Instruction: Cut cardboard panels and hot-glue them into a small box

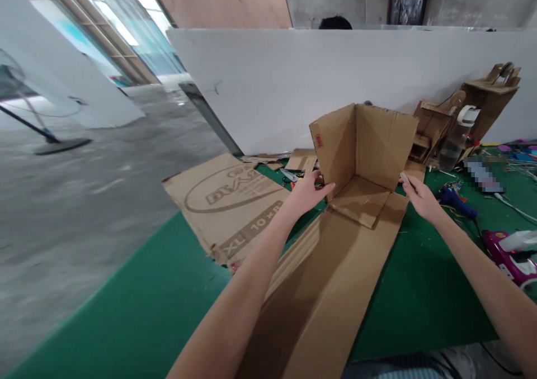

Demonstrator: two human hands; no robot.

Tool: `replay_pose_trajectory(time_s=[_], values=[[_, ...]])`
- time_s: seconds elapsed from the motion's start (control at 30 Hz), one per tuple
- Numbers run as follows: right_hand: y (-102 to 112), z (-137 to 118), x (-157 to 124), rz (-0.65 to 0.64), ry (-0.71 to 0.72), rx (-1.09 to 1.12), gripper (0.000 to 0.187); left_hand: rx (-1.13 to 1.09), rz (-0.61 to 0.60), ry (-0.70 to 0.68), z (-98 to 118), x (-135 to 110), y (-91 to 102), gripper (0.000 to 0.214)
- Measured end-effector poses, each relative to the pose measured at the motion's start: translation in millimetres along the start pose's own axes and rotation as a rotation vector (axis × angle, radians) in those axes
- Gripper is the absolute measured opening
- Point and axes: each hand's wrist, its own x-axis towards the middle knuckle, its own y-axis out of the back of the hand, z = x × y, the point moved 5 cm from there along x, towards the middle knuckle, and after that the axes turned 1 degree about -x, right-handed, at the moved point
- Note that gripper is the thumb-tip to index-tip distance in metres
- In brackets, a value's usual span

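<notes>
A three-sided cardboard corner [381,144], two upright walls joined to a small base, stands at the far end of a long flat cardboard sheet [331,289]. My left hand [310,193] grips the lower outer edge of its left wall, thumb in front and fingers partly hidden. Beside the right wall, my right hand [422,198] is closed in a pinch, with a small pale piece [403,177] showing at the fingertips; its kind is unclear. Left of the sheet lies a printed cardboard piece [226,200]. Scissors [289,175] rest just behind my left hand.
On the green table [138,301], a blue glue gun [457,199], a phone [484,176], a magenta-and-white device [509,256] and a water bottle [457,138] stand or lie right. Cardboard models [482,108] lean by the white partition [268,83]. A person's head [334,23] shows behind it.
</notes>
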Motion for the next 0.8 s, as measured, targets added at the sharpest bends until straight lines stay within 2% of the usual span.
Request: replay_pose_trajectory(time_s=[0.13,0.23,0.33,0.4,0.43,0.5,0.57,0.67,0.73,0.8], values=[[-2.7,2.4,1.2,0.062,0.054,0.021,0.046,0.044,0.044,-0.029,1.0,0.7,-3.6,0.039],[-5.2,8.2,1.7,0.088,0.095,-0.126,0.039,0.09,0.06,-0.06,-2.9,2.7,-7.8,0.035],[0.8,1.3,-3.7,0.279,0.196,-0.296,0.037,0.14,0.067,-0.095,-6.7,4.5,-11.3,0.031],[1.5,-11.5,-8.9,0.344,0.244,-0.226,0.037,0.186,0.066,-0.114,-8.1,5.6,-13.4,0.029],[-1.7,-19.5,-10.5,0.313,0.247,-0.132,0.036,0.215,0.063,-0.118,-8.6,6.2,-14.4,0.028],[-16.4,-38.1,-11.7,0.154,0.2,0.112,0.032,0.266,0.06,-0.116,-9.1,7.3,-15.7,0.027],[-35.9,-63.5,-12.4,0.009,0.216,0.248,0.026,0.296,0.054,-0.105,-8.8,8.0,-15.9,0.026],[-72.6,-100.0,-9.7,-0.22,0.341,0.193,0.019,0.306,0.043,-0.104,-5.8,7.7,-14.6,0.024],[-92.5,-112.9,-4.1,-0.262,0.402,0.133,0.014,0.313,0.03,-0.112,-3.1,6.5,-13.4,0.024],[-107.3,-116.2,2.3,-0.245,0.418,0.071,0.008,0.318,0.022,-0.119,-0.7,5.1,-12.3,0.024]])
